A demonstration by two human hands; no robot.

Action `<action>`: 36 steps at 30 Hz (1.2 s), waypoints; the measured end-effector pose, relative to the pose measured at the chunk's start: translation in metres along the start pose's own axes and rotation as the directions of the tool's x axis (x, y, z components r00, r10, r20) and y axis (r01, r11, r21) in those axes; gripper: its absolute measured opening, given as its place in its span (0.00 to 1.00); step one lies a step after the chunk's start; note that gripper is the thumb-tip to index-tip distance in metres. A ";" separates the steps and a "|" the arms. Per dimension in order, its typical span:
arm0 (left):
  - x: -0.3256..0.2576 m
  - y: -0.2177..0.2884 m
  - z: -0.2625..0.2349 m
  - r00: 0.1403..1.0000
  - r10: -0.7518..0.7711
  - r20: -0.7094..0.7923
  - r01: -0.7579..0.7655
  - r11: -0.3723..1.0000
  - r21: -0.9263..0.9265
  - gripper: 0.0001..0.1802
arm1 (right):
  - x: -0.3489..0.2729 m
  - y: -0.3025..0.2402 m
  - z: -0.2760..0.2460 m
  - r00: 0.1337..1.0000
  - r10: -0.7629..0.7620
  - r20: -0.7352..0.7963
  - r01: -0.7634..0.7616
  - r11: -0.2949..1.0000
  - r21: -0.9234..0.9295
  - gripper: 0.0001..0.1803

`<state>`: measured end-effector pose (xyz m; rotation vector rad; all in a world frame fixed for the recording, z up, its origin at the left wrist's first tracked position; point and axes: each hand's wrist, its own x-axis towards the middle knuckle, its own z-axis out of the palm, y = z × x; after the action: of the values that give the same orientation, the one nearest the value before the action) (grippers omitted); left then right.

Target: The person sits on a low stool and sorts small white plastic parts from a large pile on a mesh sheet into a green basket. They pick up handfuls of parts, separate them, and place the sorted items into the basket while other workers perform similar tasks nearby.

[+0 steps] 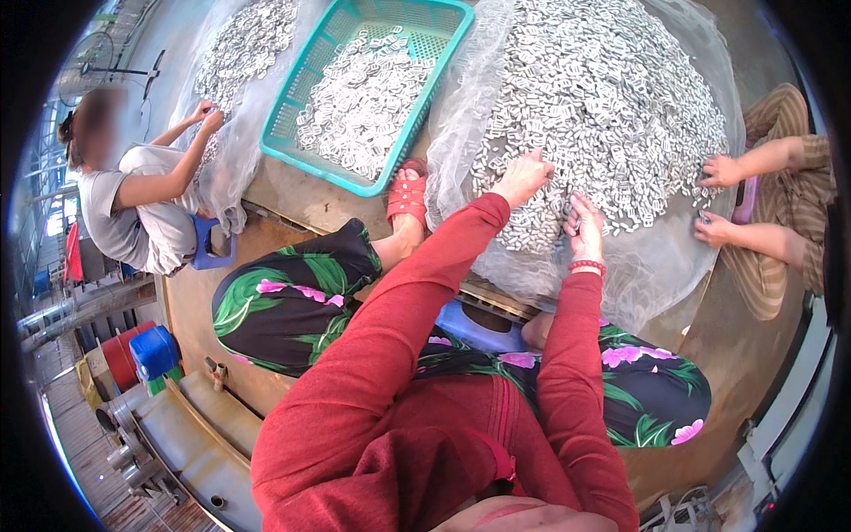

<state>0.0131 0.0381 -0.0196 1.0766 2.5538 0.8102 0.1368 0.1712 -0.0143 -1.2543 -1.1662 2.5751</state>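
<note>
Fingers of the left hand and, nearer and rightward, the right hand bend inward over the heap's near side; whether either grips anything, I cannot tell. Pale buckle-like pieces cover much of the mesh sheet, seemingly unfinished; the green basket, far left, already holds many.

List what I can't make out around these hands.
In the head view:
Left hand: any piece it pinches is too small to tell.
Right hand: anything held is hidden by its own grip.
Pile of pieces: far end cut off by the top edge.
Co-worker at right: head cut off by the dark rim.
</note>
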 end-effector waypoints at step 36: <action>-0.025 0.055 -0.082 0.984 -0.165 0.065 0.175 0.840 -0.514 0.16 | -0.051 -0.050 0.060 0.945 -0.112 0.308 0.155 0.981 -0.116 0.23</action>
<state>0.0277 0.0194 0.0794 0.6675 2.1695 1.3263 0.1164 0.1531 0.0752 -0.7834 -1.4491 2.6864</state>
